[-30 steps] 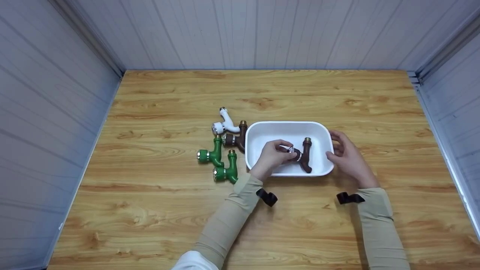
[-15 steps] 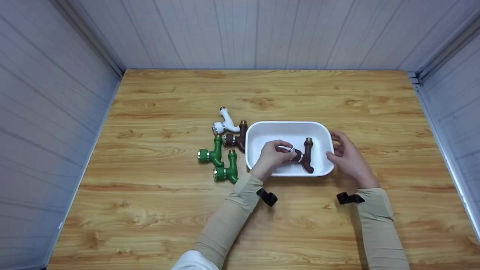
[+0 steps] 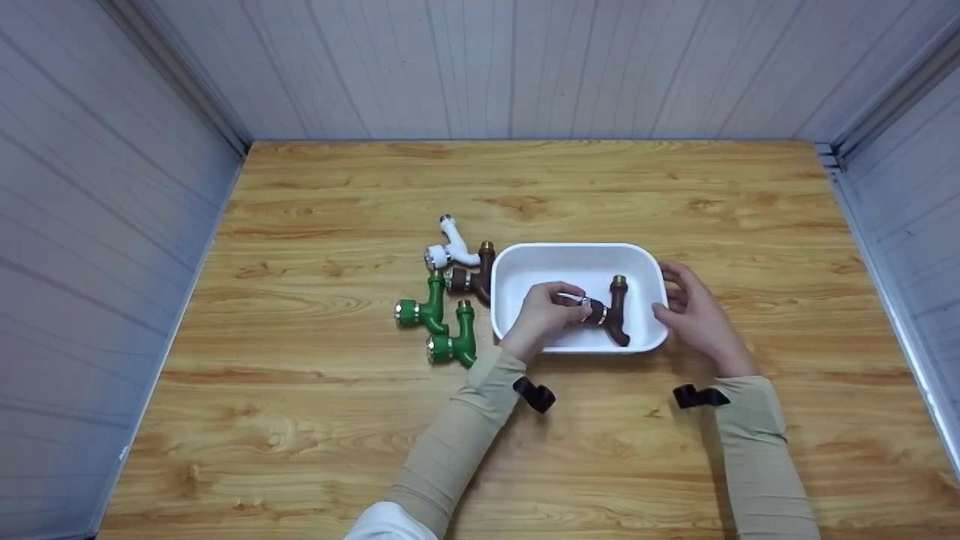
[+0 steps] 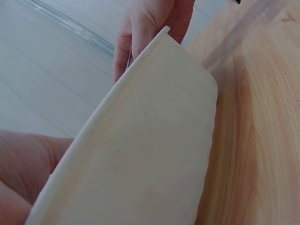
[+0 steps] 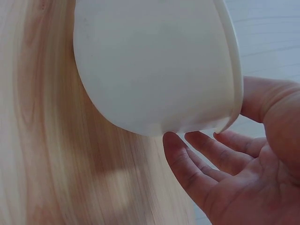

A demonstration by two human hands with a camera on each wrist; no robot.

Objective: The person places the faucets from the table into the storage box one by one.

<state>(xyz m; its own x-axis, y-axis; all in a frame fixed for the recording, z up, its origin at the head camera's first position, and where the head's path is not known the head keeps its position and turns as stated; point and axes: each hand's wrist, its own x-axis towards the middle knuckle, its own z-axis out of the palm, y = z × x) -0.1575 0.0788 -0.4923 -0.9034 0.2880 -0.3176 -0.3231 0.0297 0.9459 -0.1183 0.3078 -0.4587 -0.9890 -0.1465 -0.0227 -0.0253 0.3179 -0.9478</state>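
Inside the white plastic basin (image 3: pixel 525 259) lies a brown faucet (image 3: pixel 617 307) with a brass threaded end. My left hand (image 3: pixel 544 315) reaches over the basin's front rim and pinches the faucet's knob between thumb and fingers. My right hand (image 3: pixel 697 315) grips the basin's right end, thumb over the rim and fingers along the outer wall. In the right wrist view, the fingertips (image 5: pixel 174 143) touch the outside of the basin. From the left wrist, the basin's side wall (image 4: pixel 136 136) hides the faucet.
Left of the basin lie a white faucet (image 3: pixel 454 244), another brown faucet (image 3: pixel 480 281) close against the basin wall, and two green faucets (image 3: pixel 431 304). They rest on a wood-grain table (image 3: pixel 322 435) with pale panel walls (image 3: pixel 480 67) at the back and sides.
The brown faucet in the basin has shifted slightly right, with my left hand still pinching its knob. My right hand stays at the basin's right end.
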